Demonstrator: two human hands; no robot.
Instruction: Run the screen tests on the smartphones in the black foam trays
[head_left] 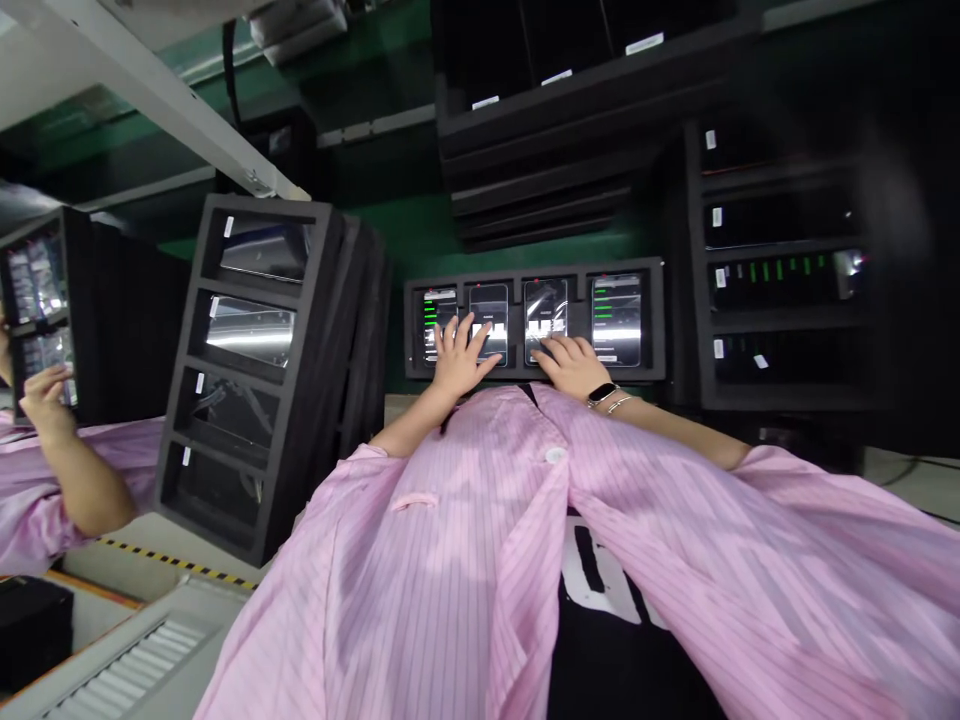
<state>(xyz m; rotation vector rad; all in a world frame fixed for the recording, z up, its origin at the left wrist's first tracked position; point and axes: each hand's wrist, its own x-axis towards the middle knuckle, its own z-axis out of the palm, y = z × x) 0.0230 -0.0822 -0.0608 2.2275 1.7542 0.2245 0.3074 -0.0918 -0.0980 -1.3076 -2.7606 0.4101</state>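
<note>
Green surface [420, 235] shows between dark stacks of trays, under a pale slanting beam [180, 105] at upper left. Nearest the body, the left hand [459, 362] lies palm down with its fingers fanned wide, spanning the leftmost phone [430, 305] and the second phone [489, 300]; its thumb is over the lower part of the second. Beside it, the right hand [576, 370] is also palm down, fingers loosely curved and slightly apart, gripping nothing; its thumb and fingertips are at the lower edge of the third phone [546, 293]. Both forearms come in from the sides, the right wrist wearing a dark band [602, 393] and a thin bracelet [619, 404].

All of these phones, with the fourth phone [616, 310] at the right end, sit in separate compartments of a black tray [657, 320], screens lit.

Farther out, a stack of black trays [319, 260] stands tilted on the left, another tray [694, 250] is on the right, and a bigger stack [540, 160] is beyond. Pink striped cloth [420, 580] covers the person's front. At far left, a co-worker's hand [49, 395] is raised beside more trays; yellow-and-black tape [180, 565] lines the floor.
</note>
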